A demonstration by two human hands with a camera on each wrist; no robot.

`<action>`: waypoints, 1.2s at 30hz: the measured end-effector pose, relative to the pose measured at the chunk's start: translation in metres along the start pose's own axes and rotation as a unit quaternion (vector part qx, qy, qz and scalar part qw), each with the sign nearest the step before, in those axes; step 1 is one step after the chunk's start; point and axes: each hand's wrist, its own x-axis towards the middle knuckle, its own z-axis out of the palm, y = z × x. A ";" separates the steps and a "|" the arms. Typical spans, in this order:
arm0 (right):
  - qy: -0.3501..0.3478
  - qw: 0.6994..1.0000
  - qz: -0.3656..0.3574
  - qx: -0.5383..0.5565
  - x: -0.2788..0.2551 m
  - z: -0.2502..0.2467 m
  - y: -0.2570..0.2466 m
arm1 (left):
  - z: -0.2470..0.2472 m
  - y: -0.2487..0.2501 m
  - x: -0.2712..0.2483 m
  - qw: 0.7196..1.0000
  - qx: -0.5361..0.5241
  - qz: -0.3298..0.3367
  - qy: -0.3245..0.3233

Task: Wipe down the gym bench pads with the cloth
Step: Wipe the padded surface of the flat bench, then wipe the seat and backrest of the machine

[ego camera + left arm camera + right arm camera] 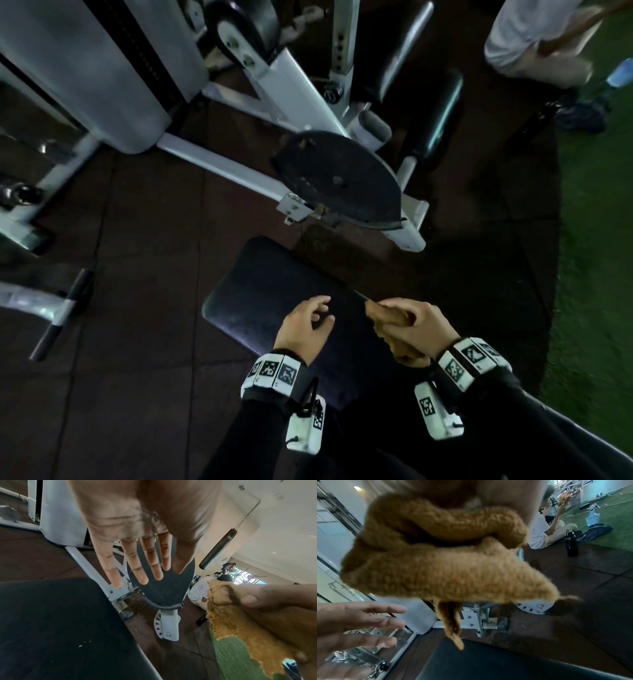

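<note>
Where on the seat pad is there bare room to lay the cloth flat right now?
The far half of the seat pad, between the left hand and the black foot plate, is bare. So is the pad's left edge, next to the rubber floor. It is crowded near you: the right hand holds the bunched cloth over the right edge.

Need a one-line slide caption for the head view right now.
Right hand grips a tan cloth above the black bench pad; left hand hovers open beside it.
</note>
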 end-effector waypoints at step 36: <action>-0.210 0.945 -0.215 -0.132 -0.083 0.065 -0.152 | -0.106 -0.003 -0.228 0.953 -0.077 -0.122 0.267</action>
